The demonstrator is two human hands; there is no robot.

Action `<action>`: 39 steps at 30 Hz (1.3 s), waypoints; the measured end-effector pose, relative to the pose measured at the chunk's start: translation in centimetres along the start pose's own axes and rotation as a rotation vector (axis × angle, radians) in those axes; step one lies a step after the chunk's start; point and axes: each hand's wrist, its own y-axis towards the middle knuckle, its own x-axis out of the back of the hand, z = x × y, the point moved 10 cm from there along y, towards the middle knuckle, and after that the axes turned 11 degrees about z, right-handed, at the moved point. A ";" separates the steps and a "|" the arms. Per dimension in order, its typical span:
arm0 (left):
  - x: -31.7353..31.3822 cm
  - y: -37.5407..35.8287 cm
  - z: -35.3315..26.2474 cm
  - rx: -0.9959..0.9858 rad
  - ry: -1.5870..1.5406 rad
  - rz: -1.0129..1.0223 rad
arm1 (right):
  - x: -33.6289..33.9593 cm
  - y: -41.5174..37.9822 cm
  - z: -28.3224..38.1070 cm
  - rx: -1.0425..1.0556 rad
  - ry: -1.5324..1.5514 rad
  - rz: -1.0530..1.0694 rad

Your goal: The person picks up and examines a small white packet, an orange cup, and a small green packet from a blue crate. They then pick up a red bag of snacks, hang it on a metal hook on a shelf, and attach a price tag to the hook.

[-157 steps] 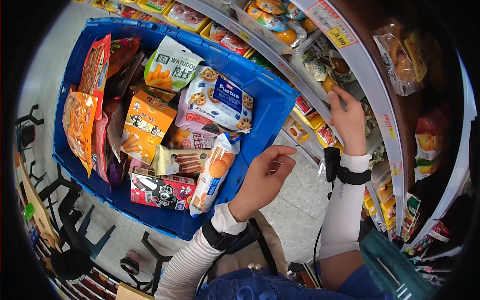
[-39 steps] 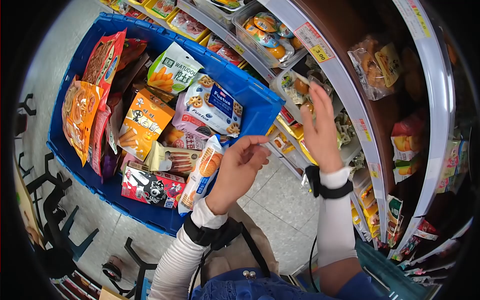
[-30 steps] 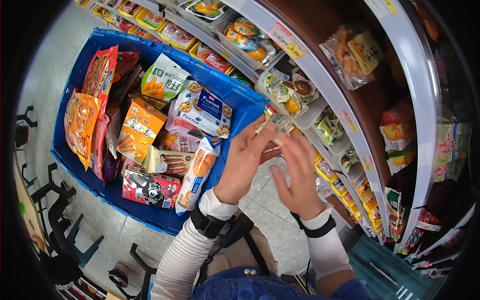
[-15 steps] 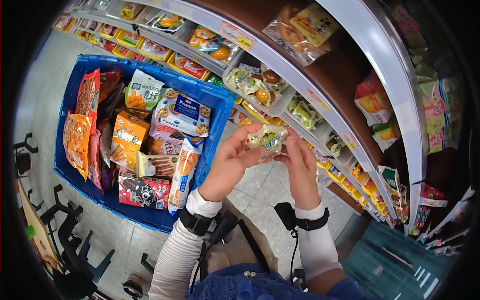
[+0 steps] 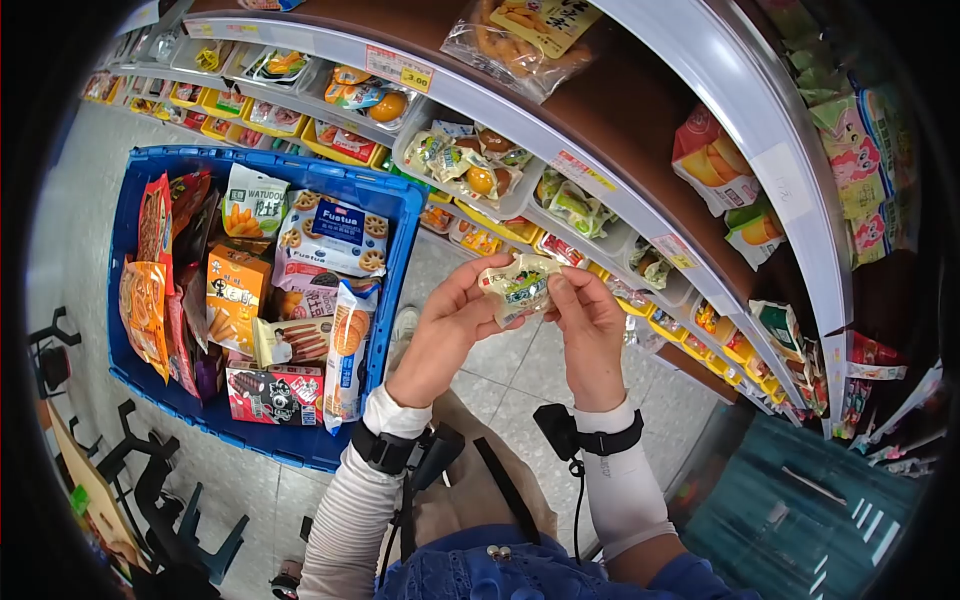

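We see the scene through a strong fisheye lens: a black ring closes off every corner, and the shelf edge [image 5: 600, 160] bends into a wide arc toward the right. Light is bright and even, coming from overhead, with soft shadows only. Glare sits on the plastic wrappers and on the pale floor [image 5: 520, 370]. The centre is sharp; toward the rim detail smears and colours darken, especially at far right.

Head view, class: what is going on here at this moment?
A person stands at a snack shelf and holds a small snack packet up in front of them, pinched between the left hand and the right hand. A blue crate full of biscuit and crisp packs sits on the floor to their left.
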 end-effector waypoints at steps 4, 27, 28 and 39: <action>0.1 0.2 0.1 0.006 0.032 -0.023 | 0.2 0.1 -0.8 -0.040 0.061 0.016; 7.1 -2.6 -1.2 -0.069 0.096 -0.401 | -5.2 10.7 -3.2 -0.130 0.376 -0.026; 7.4 -2.8 -1.2 -0.073 0.094 -0.405 | -5.3 11.1 -3.1 -0.120 0.375 -0.036; 8.6 -3.9 -1.5 -0.036 0.098 -0.409 | -6.9 14.9 -3.1 -0.131 0.257 0.034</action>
